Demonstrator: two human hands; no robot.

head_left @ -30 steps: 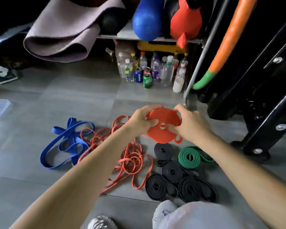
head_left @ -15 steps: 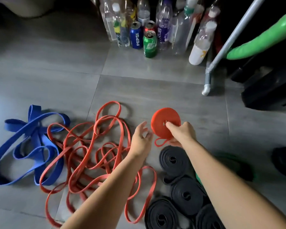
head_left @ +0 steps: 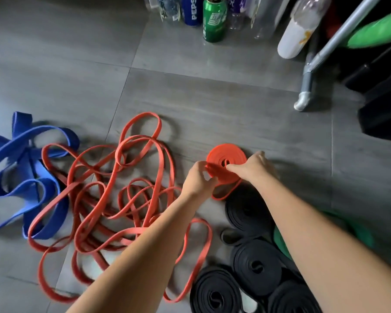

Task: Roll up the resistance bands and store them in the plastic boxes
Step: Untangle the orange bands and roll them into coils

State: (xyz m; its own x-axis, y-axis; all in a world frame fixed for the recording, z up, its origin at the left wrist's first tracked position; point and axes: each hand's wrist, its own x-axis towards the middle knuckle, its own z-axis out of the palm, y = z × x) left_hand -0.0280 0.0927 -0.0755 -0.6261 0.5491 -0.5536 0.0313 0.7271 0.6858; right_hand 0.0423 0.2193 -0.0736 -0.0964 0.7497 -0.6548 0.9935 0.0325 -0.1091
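Note:
A rolled red band (head_left: 228, 155) lies low over the grey floor, its loose end looping out below it. My right hand (head_left: 253, 168) pinches the roll at its centre. My left hand (head_left: 197, 177) pinches its left edge. Several loose red bands (head_left: 113, 195) lie tangled to the left, with loose blue bands (head_left: 25, 172) beyond them. Several rolled black bands (head_left: 255, 265) sit just below the red roll, and a green roll (head_left: 280, 242) peeks out beside my right forearm. No plastic box is in view.
Cans and bottles (head_left: 213, 19) stand in a row along the far edge. A grey metal leg (head_left: 307, 86) comes down at the upper right, next to dark equipment (head_left: 384, 109) and a green padded tube (head_left: 375, 32).
The red roll has come down from in front of me to just above the floor, above the black rolls. My left hand let go of it, then took its edge again.

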